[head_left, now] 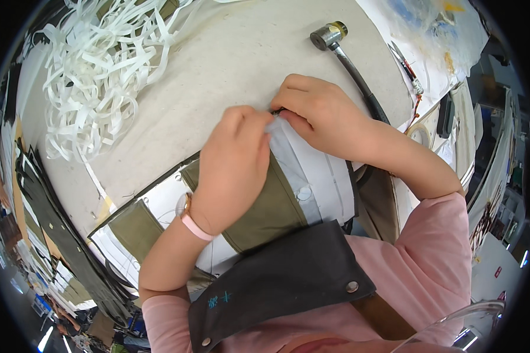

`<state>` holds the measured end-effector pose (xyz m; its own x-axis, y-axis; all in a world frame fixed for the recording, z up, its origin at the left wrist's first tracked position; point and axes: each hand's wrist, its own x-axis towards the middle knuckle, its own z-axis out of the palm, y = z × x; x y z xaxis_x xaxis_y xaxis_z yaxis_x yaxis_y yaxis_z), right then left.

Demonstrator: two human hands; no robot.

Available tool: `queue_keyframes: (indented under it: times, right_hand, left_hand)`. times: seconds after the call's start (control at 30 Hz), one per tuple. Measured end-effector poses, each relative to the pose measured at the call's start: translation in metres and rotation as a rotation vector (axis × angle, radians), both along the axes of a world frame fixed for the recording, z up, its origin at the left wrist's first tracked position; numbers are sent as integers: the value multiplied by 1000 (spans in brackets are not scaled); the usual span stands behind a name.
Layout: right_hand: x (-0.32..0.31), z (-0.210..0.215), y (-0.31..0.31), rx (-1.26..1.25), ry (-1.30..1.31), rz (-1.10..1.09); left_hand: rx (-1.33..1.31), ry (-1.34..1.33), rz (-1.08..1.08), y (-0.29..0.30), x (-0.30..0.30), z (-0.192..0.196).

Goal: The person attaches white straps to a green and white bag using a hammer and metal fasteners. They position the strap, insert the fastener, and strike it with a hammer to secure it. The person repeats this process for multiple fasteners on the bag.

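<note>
We see both hands meeting at the far end of a panel of olive-green canvas with a white and pale grey fabric strip that lies on the beige cloth-covered bench just in front of the person. The left hand rests palm down on the olive part, fingers curled forward, its fingertips pressing on the top edge of the pale strip; a watch with a pink strap sits on that wrist. The right hand comes in from the right, its fingers bent and pinched together on a small dark piece at the same top edge; we cannot tell what that piece is. The two hands touch there. A round white snap button shows on the strip nearer the person. Behind the right hand a hammer with a metal head and dark handle lies on the bench, and a loose heap of white tape strips lies well to the left.
</note>
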<state>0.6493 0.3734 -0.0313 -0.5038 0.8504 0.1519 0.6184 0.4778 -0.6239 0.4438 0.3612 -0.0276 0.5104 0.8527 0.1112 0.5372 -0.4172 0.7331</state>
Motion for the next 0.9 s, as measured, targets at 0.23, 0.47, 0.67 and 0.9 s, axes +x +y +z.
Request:
queue_keyframes:
  times: [0.23,0.47,0.67,0.9]
  right_hand:
    - [-3,1,6,46,-79,46]
    - [-1,-6,0,161,-76,66]
    - [5,-6,2,234,-28,118]
    - [8,-1,5,207,-69,177]
  left_hand:
    - [322,187,-120,-19,0,-8]
    - [321,215,-137,-14,-2,-4]
    - [300,182,-137,-13,-9,-8]
    - [283,201,-127,-14,-6,0]
